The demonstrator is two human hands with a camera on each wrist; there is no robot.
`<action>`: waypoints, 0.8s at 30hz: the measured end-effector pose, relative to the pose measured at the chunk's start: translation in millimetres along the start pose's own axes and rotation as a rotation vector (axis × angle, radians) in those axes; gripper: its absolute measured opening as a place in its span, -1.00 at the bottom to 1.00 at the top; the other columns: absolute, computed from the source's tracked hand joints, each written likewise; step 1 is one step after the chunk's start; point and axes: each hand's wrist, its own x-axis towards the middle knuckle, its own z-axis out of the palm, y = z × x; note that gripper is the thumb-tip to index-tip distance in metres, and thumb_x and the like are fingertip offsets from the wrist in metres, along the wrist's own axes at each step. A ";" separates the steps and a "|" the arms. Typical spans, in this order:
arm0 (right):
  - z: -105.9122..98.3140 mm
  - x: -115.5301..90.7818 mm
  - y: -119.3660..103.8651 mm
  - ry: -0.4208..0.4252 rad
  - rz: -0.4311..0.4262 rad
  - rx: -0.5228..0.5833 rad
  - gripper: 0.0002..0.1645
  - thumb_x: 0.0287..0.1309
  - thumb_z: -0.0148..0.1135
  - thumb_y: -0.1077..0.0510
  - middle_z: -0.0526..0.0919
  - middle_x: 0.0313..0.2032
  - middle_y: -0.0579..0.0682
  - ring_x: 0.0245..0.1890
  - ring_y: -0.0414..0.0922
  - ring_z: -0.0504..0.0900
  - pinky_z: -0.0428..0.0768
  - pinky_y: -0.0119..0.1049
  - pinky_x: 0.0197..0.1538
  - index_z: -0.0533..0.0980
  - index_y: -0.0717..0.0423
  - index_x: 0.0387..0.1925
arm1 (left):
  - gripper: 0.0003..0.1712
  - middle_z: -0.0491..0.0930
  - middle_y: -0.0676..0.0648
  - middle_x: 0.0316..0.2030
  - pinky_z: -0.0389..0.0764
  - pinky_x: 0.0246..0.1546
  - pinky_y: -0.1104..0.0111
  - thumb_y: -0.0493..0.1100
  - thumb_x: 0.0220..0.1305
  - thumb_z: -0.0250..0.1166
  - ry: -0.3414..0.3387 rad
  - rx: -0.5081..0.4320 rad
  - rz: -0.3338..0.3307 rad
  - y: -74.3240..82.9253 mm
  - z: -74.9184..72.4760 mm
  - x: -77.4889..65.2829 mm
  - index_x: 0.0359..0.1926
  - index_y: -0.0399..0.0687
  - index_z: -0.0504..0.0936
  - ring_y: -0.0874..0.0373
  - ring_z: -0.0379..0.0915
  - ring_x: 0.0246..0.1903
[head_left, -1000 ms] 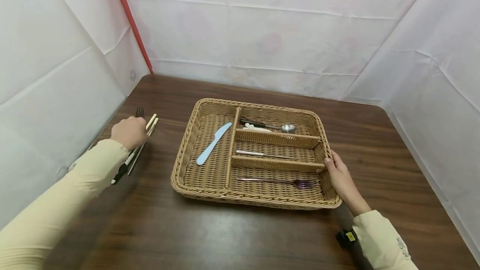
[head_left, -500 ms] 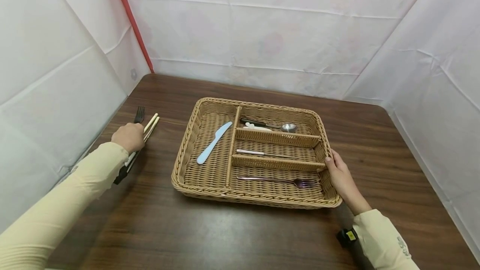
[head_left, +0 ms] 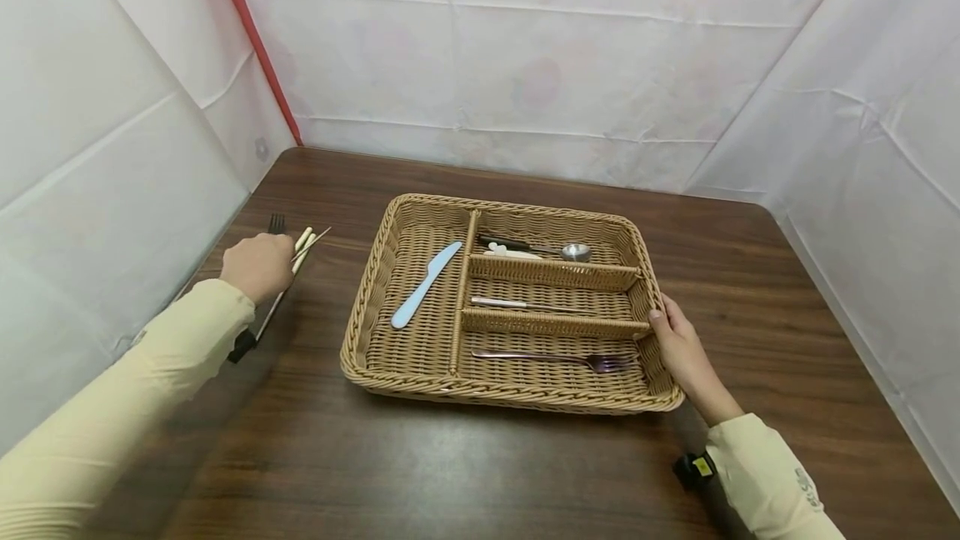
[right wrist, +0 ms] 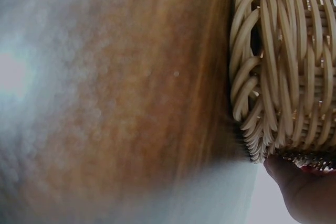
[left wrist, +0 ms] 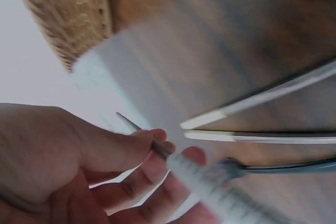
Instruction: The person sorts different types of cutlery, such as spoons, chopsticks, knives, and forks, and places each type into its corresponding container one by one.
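Note:
My left hand (head_left: 258, 267) is over the left side of the table. In the left wrist view its thumb and fingers pinch a chopstick (left wrist: 202, 183) with a pale ribbed handle and thin metal tip. Beneath and beside that hand lie two cream-ended sticks (left wrist: 278, 138), a dark fork (head_left: 277, 224) and a black-ended item (head_left: 242, 346), partly hidden by hand and sleeve. My right hand (head_left: 684, 357) grips the right rim of a wicker basket (head_left: 420, 391), thumb on top; the fingers outside are mostly hidden.
The basket's left compartment holds a light blue knife (head_left: 426, 286). In the right compartments lie a black-handled spoon (head_left: 576, 252), a white item (head_left: 510, 252), a white-handled metal stick (head_left: 501, 303) and a purplish fork (head_left: 600, 363). White sheeting (head_left: 540, 65) surrounds the table.
My left hand has lifted the chopstick from the pile; its thin tip now points out to the right past the cream-ended sticks. The right hand stays on the basket rim.

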 end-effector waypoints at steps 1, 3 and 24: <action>-0.1 -0.1 -0.2 0.000 0.000 0.002 -0.33 0.51 -0.36 0.03 0.00 0.36 0.44 0.36 0.29 -0.01 0.06 0.20 0.29 -0.17 0.32 0.44 | -0.85 0.49 -0.25 -0.56 0.45 -0.60 -0.10 -0.36 0.17 0.07 0.021 0.004 0.018 4.3 -2.7 0.2 -0.53 -0.26 0.44 -0.22 0.46 -0.55; -0.4 -0.3 -0.2 -0.002 0.000 0.001 -0.32 0.51 -0.36 0.02 -0.01 0.37 0.43 0.37 0.29 -0.02 0.05 0.21 0.29 -0.17 0.32 0.45 | -0.90 0.51 -0.27 -0.50 0.45 -0.60 -0.13 -0.37 0.17 0.09 0.066 0.015 0.050 14.6 -7.7 0.5 -0.47 -0.28 0.48 -0.24 0.48 -0.52; 1.4 1.9 2.0 -0.002 -0.004 0.030 -0.36 0.51 -0.36 0.11 -0.01 0.37 0.44 0.37 0.28 -0.01 0.06 0.20 0.29 -0.17 0.32 0.44 | -0.57 0.52 -0.25 -0.14 0.59 -0.39 0.01 -0.61 0.09 0.11 0.211 0.080 0.477 154.0 -30.7 14.8 -0.06 -0.22 0.58 -0.17 0.50 -0.13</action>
